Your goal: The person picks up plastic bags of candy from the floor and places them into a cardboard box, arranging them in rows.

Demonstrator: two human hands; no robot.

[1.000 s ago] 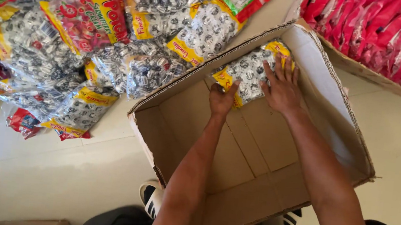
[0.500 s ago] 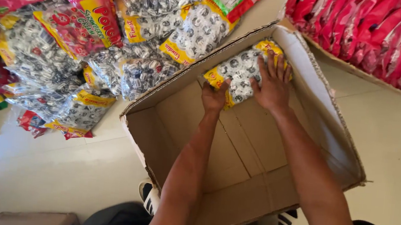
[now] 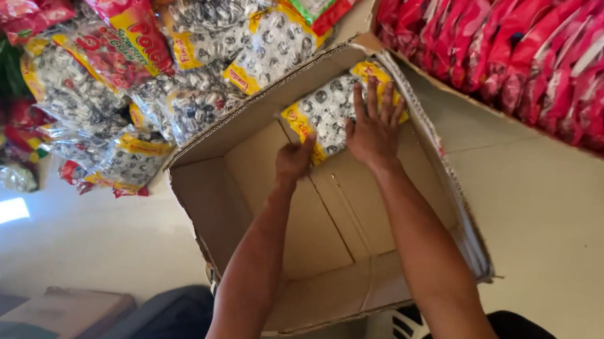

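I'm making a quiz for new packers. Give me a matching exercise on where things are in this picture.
Things:
1. candy bag
2. red packets
3. left hand
4. right hand

Places:
A. spread flat on the bag
B. at the bag's lower edge
C. inside the cardboard box
D. in a second box, upper right

Pairs: 1-C, 2-D, 3-B, 4-A

Head view, steeply downward, close

yellow-edged black-and-white sweet bag [image 3: 324,108], brown box [image 3: 238,200]

Red packets [image 3: 557,62] fill a neighbouring box [image 3: 477,98].
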